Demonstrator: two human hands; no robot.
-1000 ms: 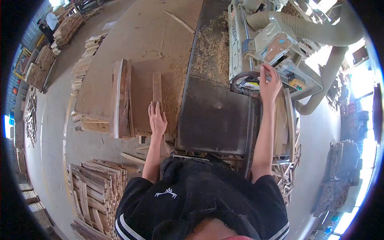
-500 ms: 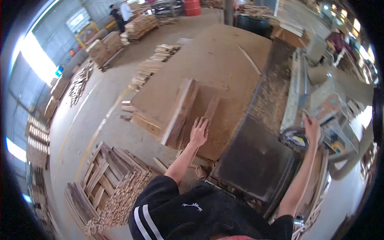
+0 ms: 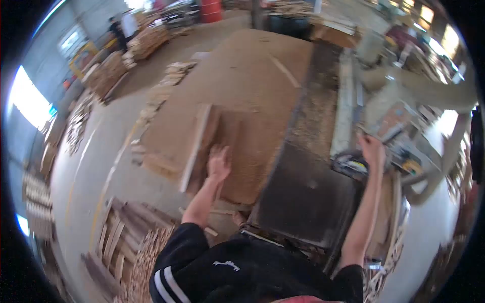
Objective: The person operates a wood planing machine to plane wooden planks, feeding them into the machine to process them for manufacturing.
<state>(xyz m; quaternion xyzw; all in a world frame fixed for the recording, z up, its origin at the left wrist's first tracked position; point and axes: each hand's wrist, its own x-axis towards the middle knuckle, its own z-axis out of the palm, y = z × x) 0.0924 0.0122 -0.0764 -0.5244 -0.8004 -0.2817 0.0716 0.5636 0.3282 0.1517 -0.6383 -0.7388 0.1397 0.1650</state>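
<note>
My left hand [image 3: 219, 160], blurred, reaches over the near end of a narrow wooden plank [image 3: 233, 132] with its fingers stretched out. Just left of it stands a thicker board [image 3: 197, 146] with a pale top edge. Both lie on the big brown, dust-covered tabletop [image 3: 242, 65]. Out to the right, my right hand [image 3: 373, 150] is raised beside the machine [image 3: 389, 121], fingers closed together; what they hold, if anything, I cannot make out. A dark round guard with a bright part [image 3: 351, 165] sits just left of that hand.
A dark metal machine bed [image 3: 305, 194] lies in front of me, with sawdust [image 3: 316, 116] farther along it. A thin strip [image 3: 284, 70] rests on the tabletop. Stacked wood sticks [image 3: 146, 257] stand at lower left. Thick hoses [image 3: 429, 91] run at the right. Two people [image 3: 124, 28] stand far back.
The view has swung, so the surroundings sit farther left. My left hand has come nearer the thicker board. My right hand remains by the machine.
</note>
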